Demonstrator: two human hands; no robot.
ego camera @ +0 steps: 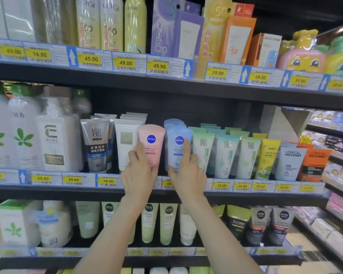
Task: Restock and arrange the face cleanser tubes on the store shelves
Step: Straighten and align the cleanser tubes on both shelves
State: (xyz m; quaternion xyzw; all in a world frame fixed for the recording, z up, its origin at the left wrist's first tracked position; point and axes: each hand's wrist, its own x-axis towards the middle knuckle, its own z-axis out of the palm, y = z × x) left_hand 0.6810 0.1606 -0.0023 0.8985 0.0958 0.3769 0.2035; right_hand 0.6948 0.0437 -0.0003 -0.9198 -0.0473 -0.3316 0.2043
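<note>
Landmark is the pink tube (151, 144), standing cap-down on the middle shelf (48, 189), round blue logo facing you.

Far left of it: tall white bottles (18, 133) with green leaf prints, then a squat white bottle (54, 139). Closer in, a grey men's tube (96, 144), and just left of the pink tube a white tube (126, 141), both with more tubes stacked behind.

Your left hand (140, 171) is on the pink tube's lower front: index finger straight up along its left face, thumb out to the left near the white tube, other fingers curled at its base. Looks like a light hold; I can't tell how firm the grip is.

Just right of the pink tube, with a narrow gap between, is the blue tube (177, 149), same logo, more blue ones behind it. Your right hand (187, 175) is on it: index finger straight up its right side, remaining fingers bent round its lower right edge.

Further right of the pink tube: a row of pale green tubes (226, 155), a yellow tube (267, 159), a grey-blue tube (290, 163), then an orange tube (313, 165) at the end.

Yellow price tags (107, 180) run along the shelf edge below the pink tube; your hands cover a few.
</note>
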